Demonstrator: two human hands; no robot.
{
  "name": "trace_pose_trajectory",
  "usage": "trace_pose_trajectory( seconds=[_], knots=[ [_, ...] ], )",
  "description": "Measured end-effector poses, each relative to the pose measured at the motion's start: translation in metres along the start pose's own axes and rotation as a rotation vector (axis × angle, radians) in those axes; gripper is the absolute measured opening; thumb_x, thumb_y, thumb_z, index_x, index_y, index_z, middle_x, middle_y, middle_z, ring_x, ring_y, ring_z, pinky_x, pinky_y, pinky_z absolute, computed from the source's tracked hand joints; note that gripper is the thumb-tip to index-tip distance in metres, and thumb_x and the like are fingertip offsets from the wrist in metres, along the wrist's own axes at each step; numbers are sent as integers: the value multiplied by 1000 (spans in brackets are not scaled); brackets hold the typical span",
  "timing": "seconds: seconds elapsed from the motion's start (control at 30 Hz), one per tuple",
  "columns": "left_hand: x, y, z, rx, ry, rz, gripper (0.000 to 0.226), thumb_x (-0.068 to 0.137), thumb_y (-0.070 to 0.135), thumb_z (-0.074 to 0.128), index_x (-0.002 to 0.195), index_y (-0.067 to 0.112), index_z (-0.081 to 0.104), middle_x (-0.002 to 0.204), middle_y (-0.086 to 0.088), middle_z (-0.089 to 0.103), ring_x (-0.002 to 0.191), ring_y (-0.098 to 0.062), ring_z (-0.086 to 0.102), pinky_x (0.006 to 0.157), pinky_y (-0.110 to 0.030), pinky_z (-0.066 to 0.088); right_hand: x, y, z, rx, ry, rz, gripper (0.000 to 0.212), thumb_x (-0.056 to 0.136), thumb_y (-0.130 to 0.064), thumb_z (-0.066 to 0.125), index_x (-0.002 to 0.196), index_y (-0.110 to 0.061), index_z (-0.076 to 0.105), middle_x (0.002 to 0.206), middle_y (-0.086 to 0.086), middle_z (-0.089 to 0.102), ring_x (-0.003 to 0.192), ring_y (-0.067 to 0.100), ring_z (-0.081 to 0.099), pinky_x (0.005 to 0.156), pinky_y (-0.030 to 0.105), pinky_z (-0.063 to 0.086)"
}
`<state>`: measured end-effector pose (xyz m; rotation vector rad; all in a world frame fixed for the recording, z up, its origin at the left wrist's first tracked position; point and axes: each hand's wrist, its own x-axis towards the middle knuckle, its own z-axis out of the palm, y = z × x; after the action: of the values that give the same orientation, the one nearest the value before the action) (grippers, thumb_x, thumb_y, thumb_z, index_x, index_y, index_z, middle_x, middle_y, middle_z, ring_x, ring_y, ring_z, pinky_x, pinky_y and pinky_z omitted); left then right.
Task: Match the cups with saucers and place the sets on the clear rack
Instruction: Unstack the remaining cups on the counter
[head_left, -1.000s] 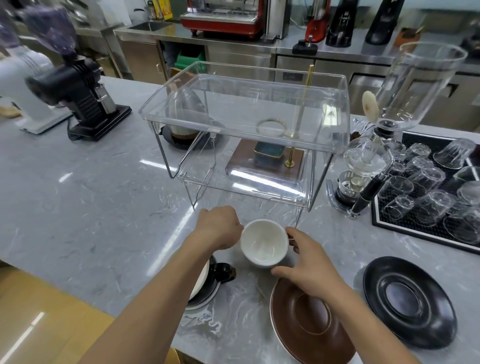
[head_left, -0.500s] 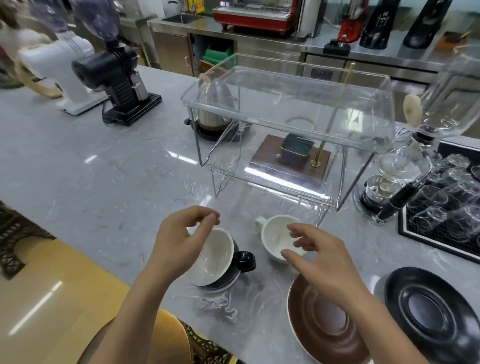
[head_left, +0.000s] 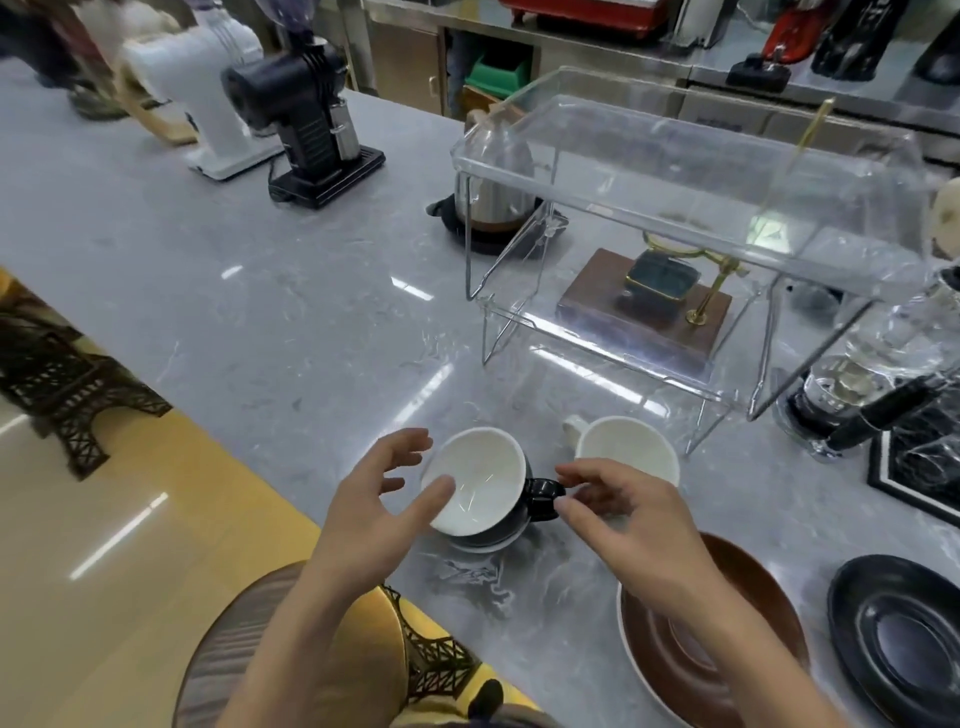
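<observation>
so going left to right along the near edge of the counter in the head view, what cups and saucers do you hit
black cup → white cup → brown saucer → black saucer

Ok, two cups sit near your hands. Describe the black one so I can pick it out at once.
Start at the clear rack in the middle of the grey marble counter and come toward the near edge. Two cups sit there between the hands; the black cup is the left one, tilted on a pale saucer. Unlike the all-white cup beside it, it has a black outside and black handle.
</observation>
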<state>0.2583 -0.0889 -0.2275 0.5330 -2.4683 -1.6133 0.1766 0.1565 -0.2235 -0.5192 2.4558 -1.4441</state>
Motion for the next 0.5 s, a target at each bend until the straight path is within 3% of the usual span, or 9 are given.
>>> trace_pose_trajectory(
  seconds=[0.13, 0.3, 0.4, 0.5],
  knots=[
    [-2, -8, 1, 34, -160, -44, 76, 62, 66, 73, 131, 52, 46, 133, 30, 53, 122, -2, 55, 100, -31, 49, 1, -1, 4, 70, -27, 32, 22, 85, -24, 75, 100, -39, 72, 89, -22, 72, 85, 6, 69, 77, 18, 55],
    [1, -18, 5, 45, -267, -43, 114, 47, 68, 87, 146, 49, 34, 144, 27, 45, 130, 0, 48, 103, -26, 45, 3, 0, 17, 236, -42, 71, 10, 91, -20, 69, 88, -29, 74, 82, -3, 76, 78, 16, 71, 74, 34, 58],
    [2, -18, 10, 30, -270, 3, 114, 48, 56, 94, 144, 50, 34, 139, 34, 45, 126, 10, 46, 97, -12, 43, 3, 2, 23, 297, -58, 77, 9, 93, -23, 64, 88, -21, 72, 78, 4, 74, 72, 20, 69, 66, 29, 56],
    [3, -15, 15, 5, -221, 37, 100, 52, 37, 98, 132, 55, 41, 125, 46, 48, 121, 17, 46, 88, -1, 42, 2, 3, 28, 361, -74, 83, 24, 88, -36, 59, 88, -14, 70, 76, 13, 72, 70, 29, 67, 64, 29, 54]
  ],
)
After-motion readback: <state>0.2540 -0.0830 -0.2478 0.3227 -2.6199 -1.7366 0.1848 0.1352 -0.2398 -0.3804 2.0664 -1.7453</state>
